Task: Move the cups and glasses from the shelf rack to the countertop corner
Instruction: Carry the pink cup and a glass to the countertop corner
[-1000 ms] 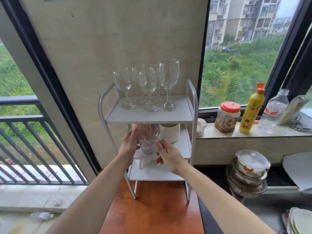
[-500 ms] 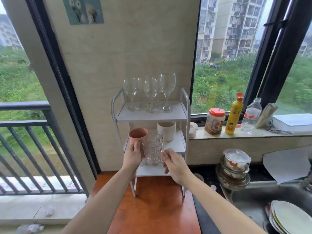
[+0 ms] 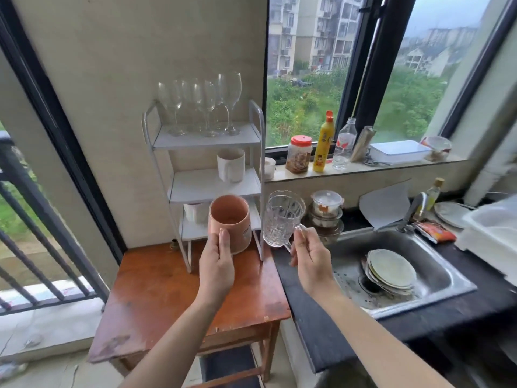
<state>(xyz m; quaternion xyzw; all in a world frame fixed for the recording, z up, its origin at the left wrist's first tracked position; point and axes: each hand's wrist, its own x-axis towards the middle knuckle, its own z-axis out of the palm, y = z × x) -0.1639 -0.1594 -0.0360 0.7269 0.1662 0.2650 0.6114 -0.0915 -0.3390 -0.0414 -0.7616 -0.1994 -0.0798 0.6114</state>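
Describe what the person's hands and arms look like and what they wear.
The left hand and right hand are bare: no gloves, rings, watch or bracelet show. Both forearms are uncovered to the frame edge; no sleeve is in view.

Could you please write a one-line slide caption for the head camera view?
Left hand holds a pink cup, right hand a glass mug by its handle, both off the white rack.

Overcast daylight from the window [image 3: 307,88] at right and the balcony opening [image 3: 16,191] at left; scene evenly bright, shadows soft and faint. Dull sheen on the steel sink [image 3: 436,264]. Window frames bow toward the edges. Slight softness overall; far buildings [image 3: 316,32] hazy; wine glasses [image 3: 201,107] low-contrast against wall [image 3: 112,79].
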